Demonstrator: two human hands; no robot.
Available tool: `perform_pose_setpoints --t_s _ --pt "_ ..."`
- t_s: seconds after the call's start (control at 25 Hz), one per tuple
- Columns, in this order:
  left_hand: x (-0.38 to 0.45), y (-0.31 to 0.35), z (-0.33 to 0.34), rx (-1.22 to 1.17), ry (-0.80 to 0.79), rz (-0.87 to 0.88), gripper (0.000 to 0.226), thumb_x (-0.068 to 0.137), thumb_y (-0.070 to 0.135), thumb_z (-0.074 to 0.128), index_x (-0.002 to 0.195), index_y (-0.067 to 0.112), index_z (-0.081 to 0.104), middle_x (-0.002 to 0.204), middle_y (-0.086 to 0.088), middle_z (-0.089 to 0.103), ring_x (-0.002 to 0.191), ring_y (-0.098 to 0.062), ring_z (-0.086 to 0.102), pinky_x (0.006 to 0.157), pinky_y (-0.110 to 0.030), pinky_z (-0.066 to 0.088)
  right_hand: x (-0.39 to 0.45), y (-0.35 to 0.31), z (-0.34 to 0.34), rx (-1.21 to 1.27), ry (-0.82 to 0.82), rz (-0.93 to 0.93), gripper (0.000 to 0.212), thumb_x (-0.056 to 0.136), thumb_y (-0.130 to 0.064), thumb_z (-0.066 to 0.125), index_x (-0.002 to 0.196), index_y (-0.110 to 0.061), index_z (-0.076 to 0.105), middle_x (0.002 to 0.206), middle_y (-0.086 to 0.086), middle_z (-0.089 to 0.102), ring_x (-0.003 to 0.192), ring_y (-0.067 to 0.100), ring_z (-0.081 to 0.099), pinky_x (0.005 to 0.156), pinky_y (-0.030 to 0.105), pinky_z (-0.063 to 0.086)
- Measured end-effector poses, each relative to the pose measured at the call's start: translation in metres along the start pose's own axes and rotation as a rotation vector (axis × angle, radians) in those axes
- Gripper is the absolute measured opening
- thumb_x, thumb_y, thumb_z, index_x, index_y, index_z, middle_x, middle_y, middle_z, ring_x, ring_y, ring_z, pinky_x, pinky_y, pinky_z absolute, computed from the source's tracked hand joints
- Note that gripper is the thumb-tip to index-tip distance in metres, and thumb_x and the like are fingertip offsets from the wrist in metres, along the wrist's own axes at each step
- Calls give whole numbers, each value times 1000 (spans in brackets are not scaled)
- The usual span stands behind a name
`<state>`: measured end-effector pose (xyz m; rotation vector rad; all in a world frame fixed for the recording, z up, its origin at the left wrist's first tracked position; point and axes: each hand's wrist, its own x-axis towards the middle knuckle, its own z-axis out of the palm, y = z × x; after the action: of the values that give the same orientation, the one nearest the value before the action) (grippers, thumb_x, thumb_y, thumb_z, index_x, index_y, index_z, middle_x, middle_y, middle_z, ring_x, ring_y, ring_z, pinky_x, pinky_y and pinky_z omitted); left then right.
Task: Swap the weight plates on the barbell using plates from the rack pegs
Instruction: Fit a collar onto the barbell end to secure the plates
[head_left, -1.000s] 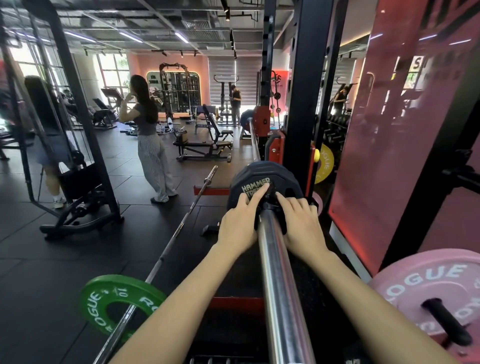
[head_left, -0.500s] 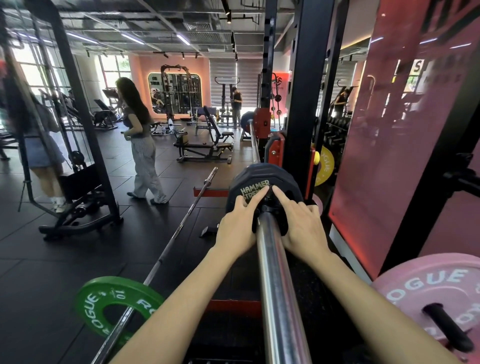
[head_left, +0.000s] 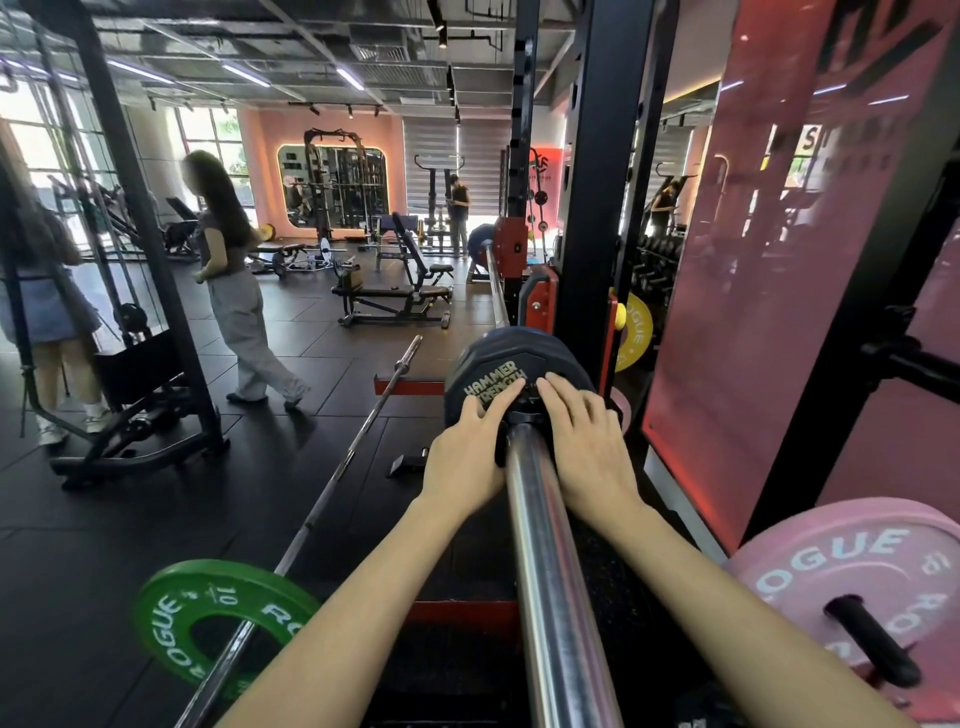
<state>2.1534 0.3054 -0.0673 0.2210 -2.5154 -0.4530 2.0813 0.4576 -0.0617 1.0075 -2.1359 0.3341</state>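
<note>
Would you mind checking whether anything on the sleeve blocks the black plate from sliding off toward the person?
Both hands, left and right, rest on the black plate. The collar sits against its face; beyond it the sleeve looks bare.

Plate (head_left: 498, 364) on barbell sleeve (head_left: 545, 545) (hands behind)

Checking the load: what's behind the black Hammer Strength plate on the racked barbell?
Behind the black Hammer Strength plate, only the barbell's thin shaft and red rack hook show; any inner plate is covered.
</note>
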Motion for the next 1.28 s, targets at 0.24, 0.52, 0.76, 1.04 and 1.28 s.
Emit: perform_pose_setpoints --t_s 0.24,0.52,0.76,1.04,1.28 --pt "3 -9 9 129 155 58 97 72 23 77 150 45 24 115 3 49 101 -19 50 72 -30 42 5 3 -2 45 73 -42 59 78 -18 71 133 -7 53 136 8 55 104 24 59 78 33 33" --pt "3 -10 8 207 185 86 92 72 26 77 149 42 30 110 0 53 92 -21 55 76 -32 37 1 0 1 46 74 -15 47 85 -24 54 124 1 57 127 15 62 109 26 62 81 34 36" --pt "-1 -9 9 215 157 77 95 73 25 74 153 39 23 114 -1 53 95 -22 55 76 -34 38 -1 -1 -5 0 -30 6 53 85 -25 61 132 -4 52 134 11 56 109 26 58 85 38 40" --pt "-35 5 -12 222 155 98 82 72 56 42 149 33 29 128 0 48 107 -22 50 84 -38 39 -23 -9 -34 -65 -147 72 91 78 -48 67 151 -17 23 151 6 34 126 28 38 98 44 41" --pt "-99 24 -40 238 127 130 95 70 67 66 150 34 27 136 2 44 118 -20 45 93 -39 40 -71 -31 -83 -96 -149 108 92 76 -57 61 150 -17 24 150 5 36 124 28 42 91 44 42"
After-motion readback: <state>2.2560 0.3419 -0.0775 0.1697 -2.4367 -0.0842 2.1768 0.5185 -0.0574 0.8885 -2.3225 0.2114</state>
